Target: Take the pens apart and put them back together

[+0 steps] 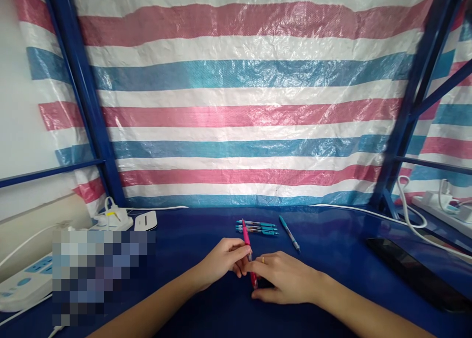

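Note:
Both my hands meet over a dark blue table [191, 308]. A pink pen [246, 237] stands tilted between them. My left hand [223, 260] pinches its middle with curled fingers. My right hand [285, 277], with a ring on one finger, closes on the pen's lower end against the tabletop. Just behind the hands lie two teal pens [258, 227] side by side, and a third teal pen [289, 233] lies at a slant to their right.
A striped red, white and blue tarp hangs behind a blue metal frame [88, 107]. White power strips and cables sit at the far left [110, 219] and far right [438, 202]. A black phone [413, 274] lies flat on the right.

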`<state>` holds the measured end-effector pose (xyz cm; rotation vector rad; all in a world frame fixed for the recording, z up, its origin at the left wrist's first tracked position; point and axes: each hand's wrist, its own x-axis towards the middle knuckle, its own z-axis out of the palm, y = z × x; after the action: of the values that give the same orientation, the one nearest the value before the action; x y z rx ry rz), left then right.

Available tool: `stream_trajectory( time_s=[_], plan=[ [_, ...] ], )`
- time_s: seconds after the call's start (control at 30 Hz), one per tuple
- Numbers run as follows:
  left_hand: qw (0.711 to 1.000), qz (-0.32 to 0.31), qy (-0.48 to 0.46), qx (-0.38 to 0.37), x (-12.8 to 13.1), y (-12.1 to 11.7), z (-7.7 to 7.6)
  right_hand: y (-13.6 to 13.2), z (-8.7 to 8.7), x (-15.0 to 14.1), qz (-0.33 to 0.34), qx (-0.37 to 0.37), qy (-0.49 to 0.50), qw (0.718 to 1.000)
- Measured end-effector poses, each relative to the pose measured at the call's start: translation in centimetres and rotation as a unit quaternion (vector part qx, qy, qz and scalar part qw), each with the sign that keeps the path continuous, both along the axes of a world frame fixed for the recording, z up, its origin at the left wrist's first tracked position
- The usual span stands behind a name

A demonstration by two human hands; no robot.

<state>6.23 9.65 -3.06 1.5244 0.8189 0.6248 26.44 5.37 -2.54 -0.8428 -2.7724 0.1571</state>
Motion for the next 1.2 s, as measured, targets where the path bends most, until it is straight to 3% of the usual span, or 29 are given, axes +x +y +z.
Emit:
stream_trajectory(
  time_s=[0.53, 0.87, 1.2],
  plan=[
    [0.996, -0.025, 0.047, 0.069, -0.4, 1.0, -1.0, 0.6, 0.2, 1.0, -0.038, 0.01, 0.026, 0.999],
    [0.984, -0.117, 0.089, 0.102, -0.6, -0.3, 0.9, 0.9, -0.4, 1.0, -0.041, 0.028, 0.044, 0.998],
    [0.986, -0.092, 0.101, 0.094, -0.8, -0.4, 0.7, 0.8, -0.1, 1.1, -0.05, 0.005, 0.032, 0.998]
  ],
)
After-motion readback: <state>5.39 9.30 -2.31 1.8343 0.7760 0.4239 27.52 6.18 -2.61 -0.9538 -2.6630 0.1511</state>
